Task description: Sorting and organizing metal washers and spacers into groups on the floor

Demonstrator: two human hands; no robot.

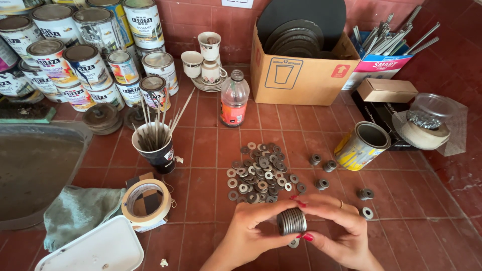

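Cardboard box (301, 75) at the back wall; loose washers (261, 173) heaped ahead of you, within reach; your left hand (251, 228) and right hand (334, 226) pinch a washer stack (291, 221) (endwise, keeping it aligned) above the tiles.

- Just ahead of your hands, the loose pile of washers (258, 173) blocks the floor.
- Small washer stacks (322, 170) dot your right side, with bare tile between them.
- On your left, the tape roll (146, 201) and cup of sticks (156, 148) crowd the path.
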